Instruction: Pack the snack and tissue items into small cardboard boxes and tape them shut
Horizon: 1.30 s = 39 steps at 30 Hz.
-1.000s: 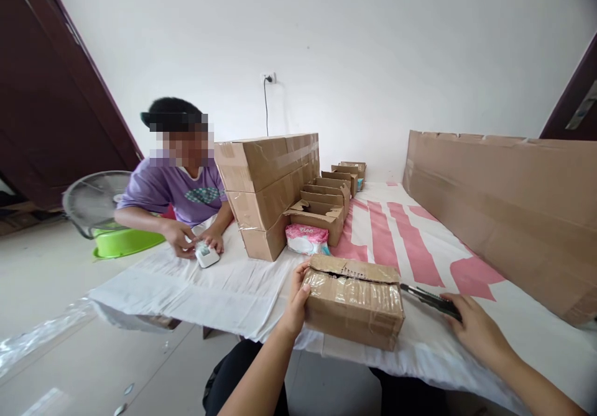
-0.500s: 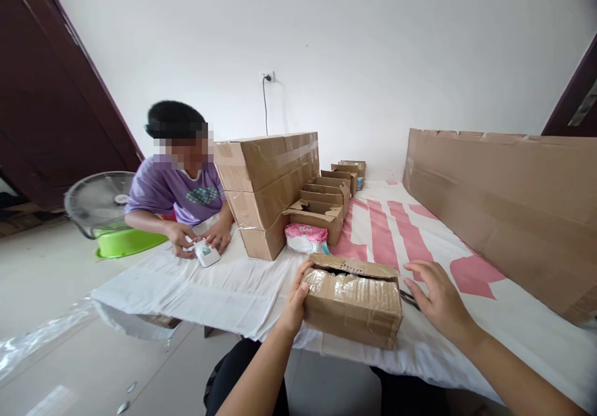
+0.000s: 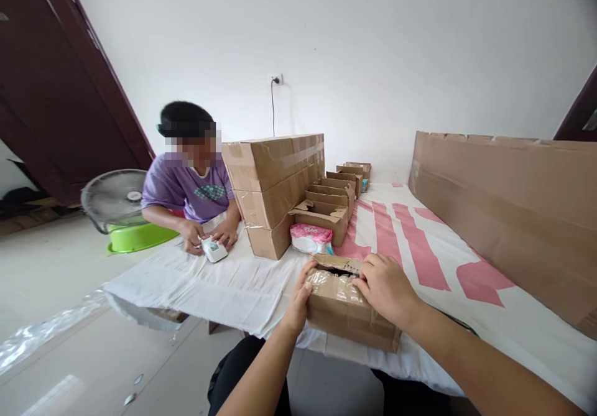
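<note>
A taped cardboard box [image 3: 352, 316] lies in front of me at the table's near edge, with a gap along its top under a slightly raised flap. My left hand [image 3: 301, 298] grips its left end, thumb on the near side. Over the top sits my right hand [image 3: 385, 285], its curled fingers holding the flap's edge at the gap. The box's contents are hidden. Just behind it is a pink and white pack of wipes [image 3: 311, 239]. A dark slim object [image 3: 459, 321] lies on the cloth, partly covered by my right forearm.
Stacked sealed boxes [image 3: 275, 167] stand left of a row of open cartons [image 3: 321, 214]. A large cardboard panel [image 3: 504, 211] borders the right side. Across the table at left, a person [image 3: 186, 180] handles a white device [image 3: 214, 250]. A fan [image 3: 114, 198] stands beyond.
My right hand has moved left from beside the box onto its top, leaving the dark object on the cloth. My left hand stays at the left end. The view has shifted slightly.
</note>
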### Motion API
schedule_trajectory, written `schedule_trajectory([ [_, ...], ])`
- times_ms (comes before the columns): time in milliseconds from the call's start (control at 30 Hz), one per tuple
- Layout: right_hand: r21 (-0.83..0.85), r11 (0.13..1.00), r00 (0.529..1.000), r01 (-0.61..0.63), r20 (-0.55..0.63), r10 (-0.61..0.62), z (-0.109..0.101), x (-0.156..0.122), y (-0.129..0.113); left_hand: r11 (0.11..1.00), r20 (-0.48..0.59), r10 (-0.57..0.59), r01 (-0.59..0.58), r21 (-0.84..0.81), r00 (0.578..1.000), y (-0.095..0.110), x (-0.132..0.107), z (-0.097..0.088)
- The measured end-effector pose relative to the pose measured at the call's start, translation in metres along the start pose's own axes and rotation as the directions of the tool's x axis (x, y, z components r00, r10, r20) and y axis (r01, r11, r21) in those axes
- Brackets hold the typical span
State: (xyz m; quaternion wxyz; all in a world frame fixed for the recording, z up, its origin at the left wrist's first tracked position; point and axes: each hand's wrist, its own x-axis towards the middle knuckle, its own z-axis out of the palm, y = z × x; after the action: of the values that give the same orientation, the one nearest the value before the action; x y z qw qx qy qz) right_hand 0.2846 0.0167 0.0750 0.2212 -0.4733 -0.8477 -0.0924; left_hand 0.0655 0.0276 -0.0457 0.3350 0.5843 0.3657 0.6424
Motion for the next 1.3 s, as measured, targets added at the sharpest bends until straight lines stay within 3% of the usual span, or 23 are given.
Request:
schedule_trajectory([
  [100, -0.12, 0.993, 0.998, 0.02, 0.062, -0.013, 0.0, 0.003, -0.006, 1.0, 0.021, -0.007, 0.007, 0.001, 1.0, 0.002, 0.0, 0.001],
  [300, -0.186, 0.983, 1.0, 0.01, 0.015, -0.007, 0.01, -0.002, -0.008, 1.0, 0.036, 0.003, -0.002, -0.004, 0.999, 0.001, 0.001, 0.002],
  [467, -0.068, 0.978, 0.98, 0.197, 0.041, -0.194, 0.01, -0.004, 0.0, 1.0, 0.042, -0.004, 0.005, -0.025, 0.999, 0.002, 0.001, 0.003],
  [733, -0.194, 0.945, 0.964, 0.264, 0.076, -0.253, 0.003, -0.001, -0.003, 0.999, 0.044, -0.016, 0.017, -0.029, 0.999, 0.004, 0.001, 0.004],
  [1000, -0.06, 0.965, 0.96, 0.257, 0.135, -0.247, 0.003, -0.002, 0.01, 1.0, 0.049, -0.005, 0.007, -0.023, 0.999, 0.006, 0.001, 0.004],
  [1300, -0.017, 0.969, 0.968, 0.247, 0.057, -0.246, 0.014, -0.006, 0.015, 1.0, 0.068, 0.022, -0.022, -0.007, 0.997, 0.004, 0.003, 0.002],
])
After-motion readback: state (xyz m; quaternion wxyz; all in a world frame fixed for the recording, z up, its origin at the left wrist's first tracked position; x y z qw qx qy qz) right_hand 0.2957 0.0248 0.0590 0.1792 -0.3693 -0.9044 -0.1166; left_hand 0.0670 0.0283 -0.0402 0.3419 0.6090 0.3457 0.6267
